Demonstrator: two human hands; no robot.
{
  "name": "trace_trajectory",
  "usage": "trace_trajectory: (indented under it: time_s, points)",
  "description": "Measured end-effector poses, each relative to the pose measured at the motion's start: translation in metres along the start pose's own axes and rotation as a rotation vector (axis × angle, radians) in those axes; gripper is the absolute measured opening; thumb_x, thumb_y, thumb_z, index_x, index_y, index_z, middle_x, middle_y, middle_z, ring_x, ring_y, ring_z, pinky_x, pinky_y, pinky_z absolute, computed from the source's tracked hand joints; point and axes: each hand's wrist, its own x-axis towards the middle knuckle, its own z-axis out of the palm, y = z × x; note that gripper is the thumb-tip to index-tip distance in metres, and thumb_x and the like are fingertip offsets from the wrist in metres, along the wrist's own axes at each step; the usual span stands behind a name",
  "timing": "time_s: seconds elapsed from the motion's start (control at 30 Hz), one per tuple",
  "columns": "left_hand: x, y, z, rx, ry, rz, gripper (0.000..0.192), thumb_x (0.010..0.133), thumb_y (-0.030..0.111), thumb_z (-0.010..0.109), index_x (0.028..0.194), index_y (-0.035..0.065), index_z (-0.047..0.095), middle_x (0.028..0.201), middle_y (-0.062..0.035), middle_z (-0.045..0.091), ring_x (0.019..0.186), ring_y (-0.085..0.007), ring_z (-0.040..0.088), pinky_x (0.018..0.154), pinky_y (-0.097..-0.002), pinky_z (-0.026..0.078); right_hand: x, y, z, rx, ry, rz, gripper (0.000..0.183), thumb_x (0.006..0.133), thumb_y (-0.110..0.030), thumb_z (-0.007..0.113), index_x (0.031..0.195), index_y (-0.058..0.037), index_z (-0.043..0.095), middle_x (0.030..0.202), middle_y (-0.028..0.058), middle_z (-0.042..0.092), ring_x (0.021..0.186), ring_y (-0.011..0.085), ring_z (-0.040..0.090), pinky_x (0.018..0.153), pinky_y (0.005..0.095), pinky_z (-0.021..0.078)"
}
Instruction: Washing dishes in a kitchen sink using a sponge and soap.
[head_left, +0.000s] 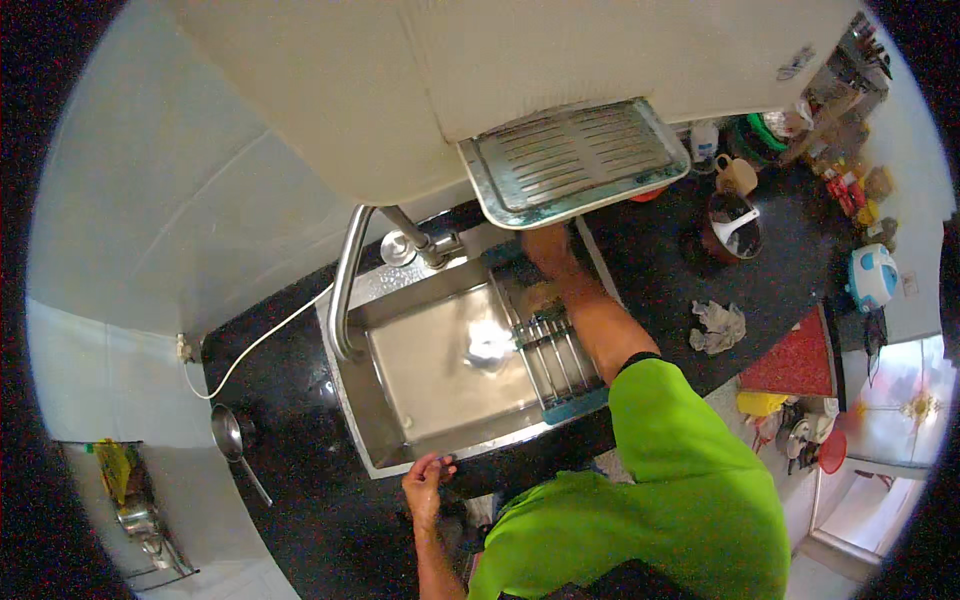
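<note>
A steel sink (442, 375) lies before me, set into a black countertop, with a curved steel faucet (347, 285) over its left side. My left hand (424, 487) hovers by the sink's front rim, fingers loosely bent and nothing visible in them. Across the sink, my right hand (546, 244) reaches back beneath a ribbed drip tray (577, 161) on the wall; the tray hides its fingers, so its grip cannot be seen. Under my right forearm, a rod drying rack (551, 352) with teal ends spans the sink's right part.
On the left counter rests a steel ladle (229, 435); a white cable (262, 341) runs to the wall. To the right are a crumpled cloth (718, 327), a dark pot (716, 244) with a white utensil (739, 223), and a beige mug (737, 175). A red-topped surface (795, 360) lies beyond.
</note>
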Motion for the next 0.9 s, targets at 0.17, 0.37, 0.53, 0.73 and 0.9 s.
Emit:
trace_trajectory:
  time_s: [0.17,0.37,0.53,0.73,0.9]
  points:
    - [-0.018,-0.011,-0.012,0.053,0.071,0.065,0.029,0.091,0.011,0.06,0.113,-0.0072,0.056,0.094,-0.0173,0.068,0.074,-0.0222,0.067,0.072,-0.0323,0.057,0.018,-0.07,-0.091,0.135,-0.789,0.194,0.04,0.089,-0.015,0.047,0.128,-0.0039,0.05,0.131,0.0261,0.047,0.124,0.0379,0.044,0.104,0.0497,0.035]
    - [-0.038,-0.042,-0.038,-0.094,0.163,0.018,0.025,0.092,0.01,0.058,0.112,-0.0057,0.057,0.093,-0.0176,0.068,0.073,-0.0213,0.067,0.069,-0.0312,0.056,-0.005,0.008,-0.084,0.067,-0.37,-0.044,0.028,0.084,-0.016,0.052,0.108,-0.0057,0.062,0.088,0.0127,0.065,0.081,0.0317,0.062,0.073,0.046,0.052]
    - [-0.038,-0.051,-0.042,-0.038,0.169,0.002,0.026,0.092,0.011,0.057,0.112,-0.0048,0.057,0.094,-0.0169,0.068,0.073,-0.0206,0.067,0.068,-0.0299,0.056,0.014,0.041,-0.024,0.193,0.024,-0.138,0.037,0.087,-0.024,0.054,0.118,-0.0059,0.056,0.117,0.0173,0.057,0.105,0.0342,0.054,0.091,0.0434,0.0434]
    - [-0.029,-0.034,-0.019,0.015,0.107,0.014,0.025,0.092,0.012,0.057,0.111,-0.005,0.058,0.094,-0.0153,0.069,0.074,-0.0194,0.067,0.067,-0.0285,0.054,0.012,-0.046,-0.02,0.17,0.041,-0.179,0.04,0.086,-0.028,0.055,0.116,-0.0021,0.058,0.122,0.0259,0.055,0.115,0.042,0.05,0.102,0.0514,0.0353]
    - [-0.025,-0.016,-0.009,0.07,0.082,0.04,0.024,0.092,0.01,0.057,0.11,-0.0055,0.059,0.093,-0.0147,0.068,0.073,-0.0185,0.066,0.067,-0.0282,0.053,0.012,-0.082,-0.146,0.303,-0.724,-0.064,0.031,0.078,-0.023,0.061,0.102,-0.003,0.062,0.109,0.0238,0.059,0.104,0.0413,0.055,0.088,0.0491,0.0446]
